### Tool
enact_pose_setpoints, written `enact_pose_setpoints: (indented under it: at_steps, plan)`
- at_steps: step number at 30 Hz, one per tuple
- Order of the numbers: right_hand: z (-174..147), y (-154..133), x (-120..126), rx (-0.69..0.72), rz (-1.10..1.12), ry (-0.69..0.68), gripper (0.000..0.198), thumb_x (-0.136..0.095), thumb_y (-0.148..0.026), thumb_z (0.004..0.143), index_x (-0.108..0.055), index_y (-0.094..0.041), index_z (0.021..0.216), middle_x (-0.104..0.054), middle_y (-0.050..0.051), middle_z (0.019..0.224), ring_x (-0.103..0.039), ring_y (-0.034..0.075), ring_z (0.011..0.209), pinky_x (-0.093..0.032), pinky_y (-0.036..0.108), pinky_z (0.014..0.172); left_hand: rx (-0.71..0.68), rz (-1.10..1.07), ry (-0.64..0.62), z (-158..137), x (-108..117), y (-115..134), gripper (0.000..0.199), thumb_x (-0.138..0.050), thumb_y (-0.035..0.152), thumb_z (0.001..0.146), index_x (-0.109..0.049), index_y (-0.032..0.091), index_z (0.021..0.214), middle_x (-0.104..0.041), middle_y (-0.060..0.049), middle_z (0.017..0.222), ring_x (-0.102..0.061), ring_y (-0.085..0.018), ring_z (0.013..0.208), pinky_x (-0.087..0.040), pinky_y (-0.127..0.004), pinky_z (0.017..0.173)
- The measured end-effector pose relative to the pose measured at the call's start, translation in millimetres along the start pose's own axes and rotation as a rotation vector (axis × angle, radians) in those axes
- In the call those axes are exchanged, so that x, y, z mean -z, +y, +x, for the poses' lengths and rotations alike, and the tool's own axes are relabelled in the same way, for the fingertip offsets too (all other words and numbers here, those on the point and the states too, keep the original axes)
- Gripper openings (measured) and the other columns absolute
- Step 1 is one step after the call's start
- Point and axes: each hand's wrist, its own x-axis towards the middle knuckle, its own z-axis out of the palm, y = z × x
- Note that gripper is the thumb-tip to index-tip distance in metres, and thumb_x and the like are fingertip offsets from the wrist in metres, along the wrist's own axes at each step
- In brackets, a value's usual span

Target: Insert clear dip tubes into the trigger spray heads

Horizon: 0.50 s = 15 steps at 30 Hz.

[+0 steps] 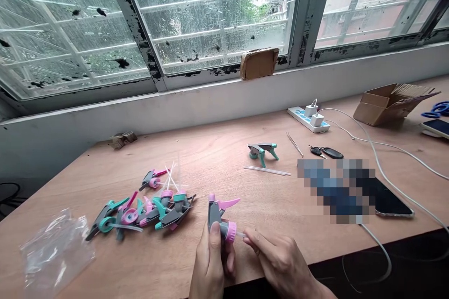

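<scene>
My left hand (pixel 209 261) is closed round a grey and pink trigger sprayer head (pixel 215 215), its pink nozzle up and its pink collar facing right. The fingertips of my right hand (pixel 277 254) pinch a short clear tube (pixel 240 234) at the collar's opening; most of the tube is hidden by the fingers. To the left lies a pile of sprayer heads (pixel 178 210) in grey with pink or teal parts, several with thin tubes (pixel 170 175). Farther off, teal and grey sprayer heads (pixel 262 152) rest beside loose clear tubes (pixel 267 170).
A crumpled clear plastic bag (pixel 58 252) lies at the left. Tweezers (pixel 294 144), keys (pixel 326 152), a phone (pixel 393 198) and a power strip (pixel 308 119) with white cables are on the right. An open cardboard box (pixel 375 105) stands behind them. The table's front edge runs close by my hands.
</scene>
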Motion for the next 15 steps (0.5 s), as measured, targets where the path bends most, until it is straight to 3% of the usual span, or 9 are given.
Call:
enact_pose_setpoints:
  at_steps: [3,6,15]
  plan:
    - [-0.2,-0.3,-0.1,-0.003,0.007,-0.004,0.033,-0.038,-0.017,0.107,-0.071,-0.016,0.105,-0.071,0.005,0.07,-0.068,0.014,0.054,-0.05,0.021,0.051,-0.004,0.052,0.004,-0.1,0.0,-0.5,0.048,-0.046,0.066,0.095,-0.051,0.022,0.075,-0.049,0.006,0.043,-0.048,-0.013,0.04,-0.04,-0.024,0.044]
    - [-0.8,-0.9,-0.2,-0.002,0.011,-0.02,0.032,-0.038,-0.015,0.106,-0.07,-0.015,0.103,-0.07,0.005,0.069,-0.068,0.015,0.054,-0.049,0.022,0.051,0.009,0.061,-0.009,-0.2,-0.2,-0.8,0.051,-0.045,0.068,0.094,-0.048,0.023,0.069,-0.049,0.006,0.041,-0.048,-0.013,0.038,-0.039,-0.023,0.043]
    - [-2.8,0.7,-2.2,0.003,0.003,-0.004,0.027,-0.04,-0.011,0.104,-0.066,-0.016,0.1,-0.065,0.003,0.067,-0.064,0.015,0.052,-0.046,0.024,0.051,0.015,0.036,-0.093,3.1,-2.6,-1.2,0.045,-0.044,0.065,0.096,-0.054,0.021,0.094,-0.05,0.007,0.04,-0.048,-0.014,0.036,-0.038,-0.022,0.041]
